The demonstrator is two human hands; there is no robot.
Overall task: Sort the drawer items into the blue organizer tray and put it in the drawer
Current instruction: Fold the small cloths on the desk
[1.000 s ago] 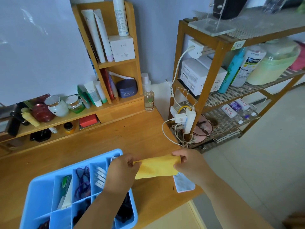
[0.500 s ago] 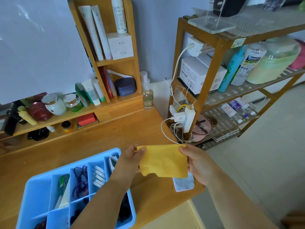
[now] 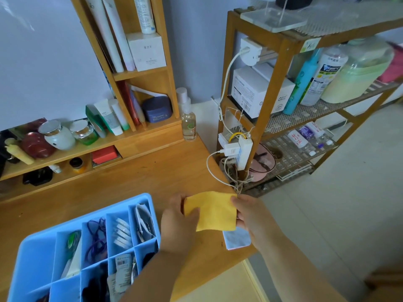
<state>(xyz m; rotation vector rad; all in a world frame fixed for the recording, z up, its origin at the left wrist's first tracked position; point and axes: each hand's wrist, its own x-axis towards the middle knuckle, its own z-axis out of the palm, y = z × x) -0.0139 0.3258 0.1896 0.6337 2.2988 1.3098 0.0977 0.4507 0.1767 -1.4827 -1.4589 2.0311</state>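
Observation:
A yellow cloth (image 3: 214, 211) hangs between both hands above the desk's front right corner. My left hand (image 3: 177, 225) pinches its left edge, thumb over the fabric. My right hand (image 3: 250, 216) pinches its right edge. The blue organizer tray (image 3: 32, 253) sits on the desk at lower left, its compartments holding purple cords (image 3: 96, 240), white clips (image 3: 122, 233), a green item (image 3: 73, 240), packets and dark things. A small grey-white cloth (image 3: 236, 238) lies on the desk under the yellow one.
A wooden desk shelf (image 3: 130, 144) with jars, tubes and boxes runs along the back. A clear spray bottle (image 3: 188, 123) stands at its right end. To the right stands a wooden rack (image 3: 263, 105) with boxes, bottles, a power strip (image 3: 243, 153) and hanging cables.
The yellow cloth has gone from a narrow stretched strip to a wider sheet hanging between my hands. The view has tilted slightly; the tray stays put.

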